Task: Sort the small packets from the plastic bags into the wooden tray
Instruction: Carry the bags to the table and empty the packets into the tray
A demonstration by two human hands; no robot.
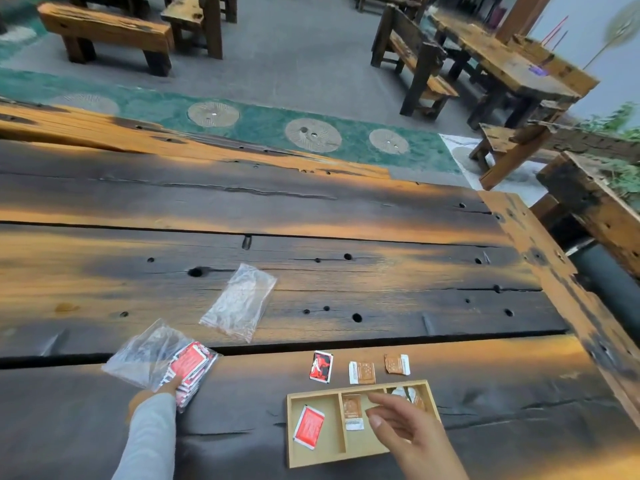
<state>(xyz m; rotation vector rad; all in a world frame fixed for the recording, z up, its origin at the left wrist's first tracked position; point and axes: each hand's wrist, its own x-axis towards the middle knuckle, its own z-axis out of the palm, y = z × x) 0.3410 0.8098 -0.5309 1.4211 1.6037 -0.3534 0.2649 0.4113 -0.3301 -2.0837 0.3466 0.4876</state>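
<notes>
Hovering empty, fingers loose, over the wooden tray (311,393), the right hand (398,422) is sorting; the left hand (156,393), lower left, is gripping the red-packet bag (162,355); next, probably drawing another packet.

Print on the red packets (309,426) and brown packets (362,372), all illegible.

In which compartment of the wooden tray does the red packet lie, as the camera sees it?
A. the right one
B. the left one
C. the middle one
B: the red packet lies flat in the left compartment of the wooden tray, while the middle compartment holds a brown packet.
</notes>
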